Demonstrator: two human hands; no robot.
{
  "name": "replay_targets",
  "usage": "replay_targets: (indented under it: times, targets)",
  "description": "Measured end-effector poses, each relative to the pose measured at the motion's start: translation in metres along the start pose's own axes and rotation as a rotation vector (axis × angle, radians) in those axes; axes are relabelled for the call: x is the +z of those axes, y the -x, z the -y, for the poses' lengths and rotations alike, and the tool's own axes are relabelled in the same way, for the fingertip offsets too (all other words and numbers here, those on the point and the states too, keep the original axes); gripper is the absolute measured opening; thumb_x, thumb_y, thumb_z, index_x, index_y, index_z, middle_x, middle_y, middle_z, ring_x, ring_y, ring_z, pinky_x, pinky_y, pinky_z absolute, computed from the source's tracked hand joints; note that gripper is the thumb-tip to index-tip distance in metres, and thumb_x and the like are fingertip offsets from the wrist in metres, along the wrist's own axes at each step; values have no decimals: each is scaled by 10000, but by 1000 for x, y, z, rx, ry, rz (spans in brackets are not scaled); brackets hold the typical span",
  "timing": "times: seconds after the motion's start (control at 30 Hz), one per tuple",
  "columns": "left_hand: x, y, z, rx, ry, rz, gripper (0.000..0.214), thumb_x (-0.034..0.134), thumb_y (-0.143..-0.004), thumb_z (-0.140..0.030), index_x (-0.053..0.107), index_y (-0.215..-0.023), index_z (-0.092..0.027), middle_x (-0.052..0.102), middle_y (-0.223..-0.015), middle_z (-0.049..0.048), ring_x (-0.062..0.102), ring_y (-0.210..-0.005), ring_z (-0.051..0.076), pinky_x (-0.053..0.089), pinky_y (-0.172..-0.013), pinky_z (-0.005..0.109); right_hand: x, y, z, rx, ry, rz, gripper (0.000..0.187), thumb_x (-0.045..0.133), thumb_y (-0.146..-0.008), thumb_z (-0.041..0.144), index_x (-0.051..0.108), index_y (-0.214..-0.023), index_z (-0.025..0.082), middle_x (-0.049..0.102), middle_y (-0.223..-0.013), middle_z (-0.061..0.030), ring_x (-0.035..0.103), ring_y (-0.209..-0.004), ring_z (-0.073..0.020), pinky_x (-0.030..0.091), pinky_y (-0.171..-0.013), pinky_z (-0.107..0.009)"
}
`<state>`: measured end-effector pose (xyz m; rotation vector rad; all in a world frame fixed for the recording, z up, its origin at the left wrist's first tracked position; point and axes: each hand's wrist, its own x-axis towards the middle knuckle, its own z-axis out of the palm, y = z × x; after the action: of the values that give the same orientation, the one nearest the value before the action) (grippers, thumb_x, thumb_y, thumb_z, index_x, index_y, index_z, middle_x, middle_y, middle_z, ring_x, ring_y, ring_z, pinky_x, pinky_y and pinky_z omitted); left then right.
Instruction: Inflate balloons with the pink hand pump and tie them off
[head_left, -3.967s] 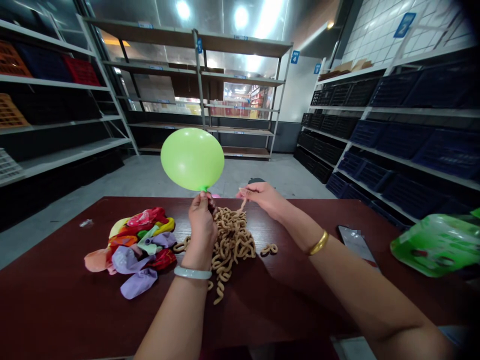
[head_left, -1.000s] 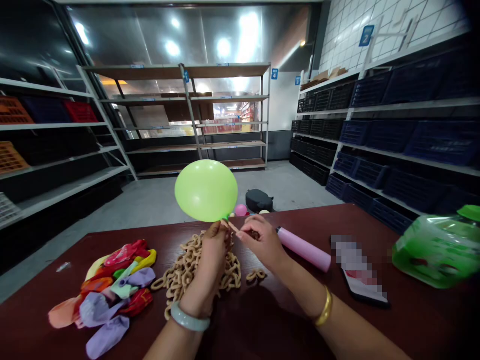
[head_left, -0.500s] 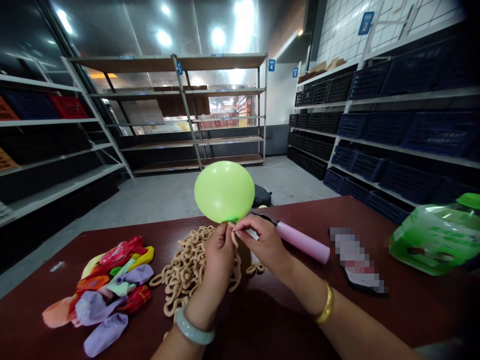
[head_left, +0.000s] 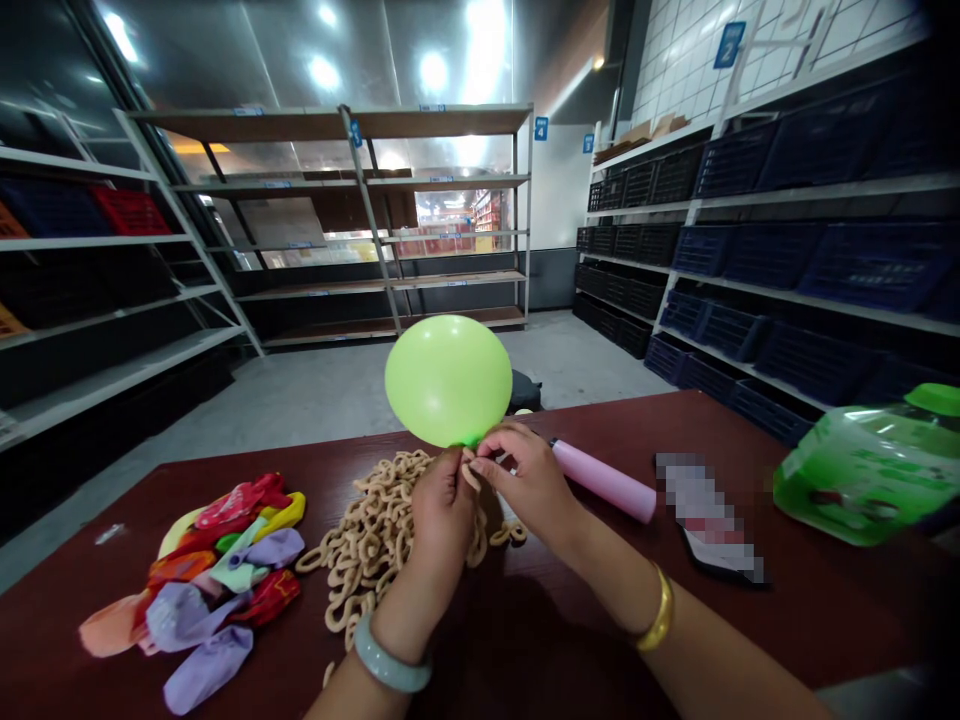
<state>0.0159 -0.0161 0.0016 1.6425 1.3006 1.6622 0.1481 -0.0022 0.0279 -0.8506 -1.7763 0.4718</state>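
An inflated light green balloon point(head_left: 448, 378) stands above the dark red table point(head_left: 525, 640). My left hand point(head_left: 441, 510) pinches its neck from below. My right hand point(head_left: 520, 482) is closed just to the right, its fingertips pinching the end of a tan cord at the same neck. The rest of the tan cord point(head_left: 371, 545) lies in a loose heap on the table behind and under both hands.
A pile of flat coloured balloons point(head_left: 217, 575) lies at the left. A pink hand pump point(head_left: 604, 482), a phone point(head_left: 709, 520) and a green plastic bag point(head_left: 862, 475) sit to the right. Metal shelving lines both sides and the back of the room.
Over four seconds my right hand came in from the cord heap to the balloon's neck. The balloon and both hands drifted slightly right; the pump came into view.
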Motion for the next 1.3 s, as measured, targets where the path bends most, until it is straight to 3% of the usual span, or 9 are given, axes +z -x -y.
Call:
replay_targets:
  times: [0.13, 0.4, 0.6, 0.87, 1.1, 1.3]
  targets:
    - [3, -1, 0, -47, 81, 19, 81, 585, -791, -204, 658, -757, -197, 591, -699, 22, 496, -663, 165, 374, -639, 244, 5, 2, -2, -27, 70, 0, 97, 586, -844, 203, 544, -757, 207, 579, -795, -25, 543, -783, -181, 428, -710, -288]
    - [9, -1, 1, -93, 195, 60, 147, 554, -848, -287, 661, -839, -187, 623, -787, 42, 542, -740, 179, 426, -717, 274, 12, 8, -4, -37, 220, -146, 103, 526, -893, 263, 497, -807, 215, 564, -800, -38, 529, -789, -200, 402, -725, -311]
    - [2, -4, 6, 41, 107, 115, 191, 540, -874, -289, 631, -744, -184, 549, -670, 14, 470, -636, 149, 368, -622, 248, 6, 6, -5, -29, 155, -107, 108, 501, -904, 219, 527, -799, 213, 578, -824, -41, 535, -801, -195, 406, -725, -302]
    - [2, -2, 10, -31, 190, 159, 194, 534, -888, -331, 626, -818, -176, 502, -675, -10, 423, -608, 125, 350, -572, 229, 3, 6, -6, -119, 127, -121, 155, 496, -930, 272, 574, -813, 206, 611, -845, -45, 565, -830, -191, 436, -761, -301]
    - [4, 2, 12, -97, 281, 105, 155, 562, -867, -304, 636, -855, -169, 597, -759, 5, 506, -708, 135, 401, -648, 227, 3, 11, 4, -305, 330, -95, 205, 434, -955, 228, 629, -909, 182, 663, -970, -108, 601, -923, -219, 481, -828, -341]
    - [2, 2, 7, -93, 260, 63, 168, 555, -877, -319, 614, -816, -173, 567, -720, -13, 489, -677, 116, 398, -645, 214, 6, 11, 4, -244, 145, -88, 140, 490, -934, 240, 605, -863, 202, 649, -876, -65, 594, -853, -195, 479, -788, -328]
